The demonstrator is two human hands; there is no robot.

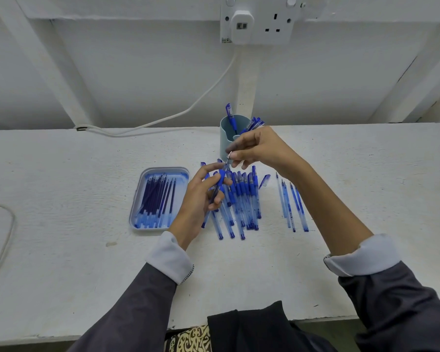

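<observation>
**Tip fitting, pen held over the counter (87, 174)**
We curl the left hand (201, 194) fingers round the pen (220, 181) barrel to steady it near the cup (226, 146), so the right hand (257, 148) fingers can pinch the metal tip (229, 156) at its far end. Refills (158, 199) lie in the tray (160, 169) on the left, within reach.

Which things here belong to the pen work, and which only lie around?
In the job: left hand, right hand, held pen, tray of refills, pile of pens, pen cup.
Lying about: wall socket, white cable.
</observation>
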